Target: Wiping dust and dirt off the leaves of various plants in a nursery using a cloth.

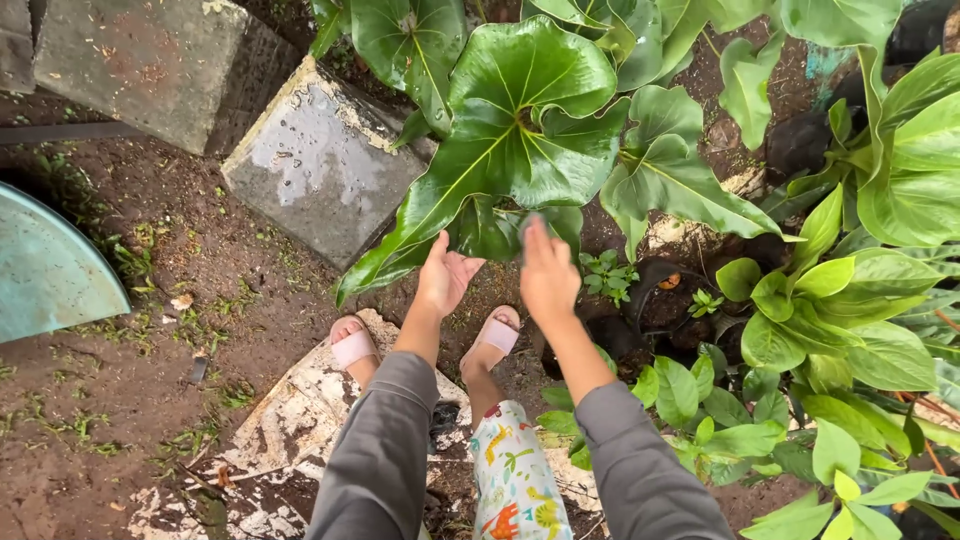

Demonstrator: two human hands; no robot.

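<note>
Head view: big leaf (520,140) hangs touching both hands (447,275).

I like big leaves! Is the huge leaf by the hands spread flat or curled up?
Spread open. The big leaf lies broad, veins showing, above the left hand and right hand.

You stand in a garden: broad-leaved plants (520,130) above your hands (445,275), wet soil (150,420) to their left, concrete blocks (320,160) beyond.
</note>
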